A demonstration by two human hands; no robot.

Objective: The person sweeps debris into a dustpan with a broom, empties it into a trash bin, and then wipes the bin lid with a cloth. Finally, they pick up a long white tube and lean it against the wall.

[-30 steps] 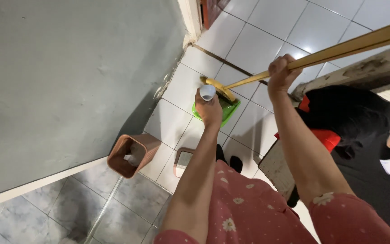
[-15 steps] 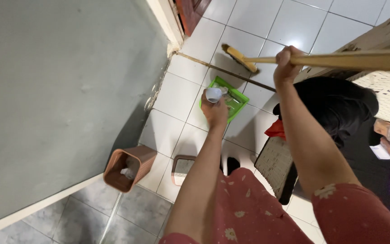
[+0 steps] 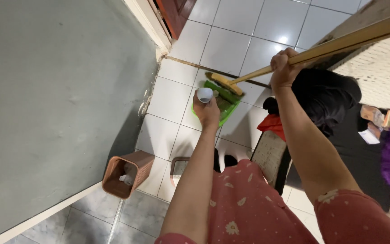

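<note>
Above the green dustpan (image 3: 224, 107): left hand (image 3: 206, 111) closed round its white handle (image 3: 204, 94); right hand (image 3: 284, 69) clenched on wooden broom handle (image 3: 339, 44); yellow broom head (image 3: 224, 83) touching dustpan's far edge.

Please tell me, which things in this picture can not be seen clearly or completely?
- Broom handle, head view: its upper end is cut off by the right edge.
- Green dustpan: partly covered by the left hand and the broom head; what lies in it is too small to tell.
- Brown bin: the pale contents are blurred.
- Right hand: its grip hides the handle there.
- Feet: hidden by the pink dress.
</note>
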